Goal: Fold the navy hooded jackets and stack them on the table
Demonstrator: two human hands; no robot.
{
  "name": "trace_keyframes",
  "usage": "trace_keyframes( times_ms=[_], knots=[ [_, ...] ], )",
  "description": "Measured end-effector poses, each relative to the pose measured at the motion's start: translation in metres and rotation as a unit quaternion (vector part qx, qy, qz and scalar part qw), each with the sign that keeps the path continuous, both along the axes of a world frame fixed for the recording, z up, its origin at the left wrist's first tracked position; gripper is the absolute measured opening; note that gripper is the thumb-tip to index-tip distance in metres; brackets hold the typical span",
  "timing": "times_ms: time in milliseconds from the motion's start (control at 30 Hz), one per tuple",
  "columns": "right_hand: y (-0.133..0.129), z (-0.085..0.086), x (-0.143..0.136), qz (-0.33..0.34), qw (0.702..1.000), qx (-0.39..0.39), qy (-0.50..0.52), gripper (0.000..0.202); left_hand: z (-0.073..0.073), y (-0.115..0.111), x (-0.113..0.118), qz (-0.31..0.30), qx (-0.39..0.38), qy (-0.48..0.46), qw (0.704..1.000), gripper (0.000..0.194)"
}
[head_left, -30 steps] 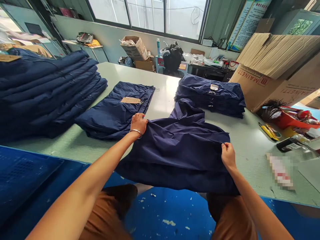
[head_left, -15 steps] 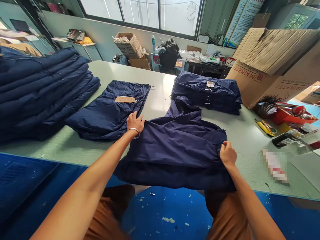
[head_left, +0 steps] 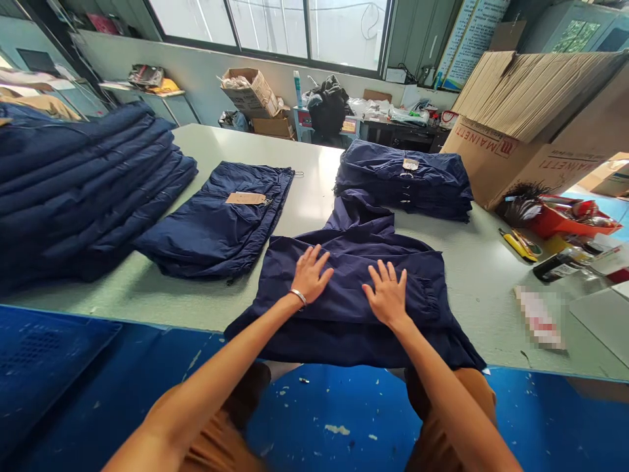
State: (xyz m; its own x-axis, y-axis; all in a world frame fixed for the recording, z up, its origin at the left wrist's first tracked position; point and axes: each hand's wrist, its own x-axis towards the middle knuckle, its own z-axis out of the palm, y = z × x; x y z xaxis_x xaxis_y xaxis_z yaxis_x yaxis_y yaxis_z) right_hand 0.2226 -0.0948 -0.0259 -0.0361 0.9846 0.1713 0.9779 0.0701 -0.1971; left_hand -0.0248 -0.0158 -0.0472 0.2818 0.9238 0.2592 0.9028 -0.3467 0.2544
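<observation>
A navy hooded jacket [head_left: 344, 282] lies spread on the table in front of me, its hood pointing away and its lower part at the near edge. My left hand [head_left: 310, 274] rests flat on the fabric left of the middle, fingers spread, a silver bangle at the wrist. On the right half, my right hand [head_left: 387, 292] also lies palm down with its fingers apart. Left of the jacket is a folded navy garment [head_left: 216, 219] bearing a brown paper tag [head_left: 246, 198]. Behind the hood sits a stack of folded navy garments [head_left: 405, 180] with a small pale tag.
A tall pile of navy garments [head_left: 83, 196] fills the table's left end. At the right stand a large cardboard box [head_left: 515, 157], an orange tray [head_left: 565, 219] of small items, a yellow cutter [head_left: 519, 246] and a dark bottle [head_left: 560, 265]. The table's near edge runs by my knees.
Both hands have let go of the jacket's sides and moved inward onto its front, opening flat. The jacket's lower right corner now lies spread farther right.
</observation>
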Motion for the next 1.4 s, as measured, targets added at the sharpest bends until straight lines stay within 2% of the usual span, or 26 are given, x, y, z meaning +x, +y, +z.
trace_keyframes(
  times_ms=[100,200,533,600,700,800,900,1200,1400],
  knots=[
    [0.007,-0.016,-0.016,-0.028,0.996,-0.080,0.019,0.059,-0.015,-0.011,0.017,-0.025,-0.059,0.041,0.997,0.060],
    [0.009,-0.026,-0.014,-0.051,0.992,-0.108,0.035,0.062,-0.021,-0.013,0.017,-0.029,-0.071,0.060,0.995,0.064],
    [0.007,-0.027,-0.012,-0.044,0.994,-0.102,0.014,0.062,-0.016,-0.008,0.014,-0.012,-0.079,0.068,0.995,0.064],
    [0.007,-0.028,-0.012,-0.044,0.994,-0.103,0.016,0.062,-0.014,-0.005,0.005,0.003,-0.068,0.072,0.995,0.064],
    [0.007,-0.029,-0.011,-0.045,0.993,-0.105,0.018,0.061,-0.010,0.003,-0.028,0.057,-0.056,0.085,0.993,0.062],
    [0.007,-0.030,-0.012,-0.042,0.993,-0.105,0.018,0.061,-0.008,0.010,-0.068,0.120,-0.084,0.084,0.986,0.063],
    [0.007,-0.031,-0.012,-0.041,0.994,-0.101,0.016,0.061,-0.011,0.014,-0.090,0.137,-0.104,0.076,0.982,0.063],
    [0.009,-0.030,-0.007,-0.029,0.993,-0.114,0.016,0.062,-0.021,0.017,-0.088,0.142,-0.076,0.087,0.983,0.064],
    [0.001,-0.028,0.029,-0.036,0.996,-0.069,-0.038,0.064,-0.024,0.021,-0.091,0.143,-0.070,0.089,0.983,0.064]
  ],
)
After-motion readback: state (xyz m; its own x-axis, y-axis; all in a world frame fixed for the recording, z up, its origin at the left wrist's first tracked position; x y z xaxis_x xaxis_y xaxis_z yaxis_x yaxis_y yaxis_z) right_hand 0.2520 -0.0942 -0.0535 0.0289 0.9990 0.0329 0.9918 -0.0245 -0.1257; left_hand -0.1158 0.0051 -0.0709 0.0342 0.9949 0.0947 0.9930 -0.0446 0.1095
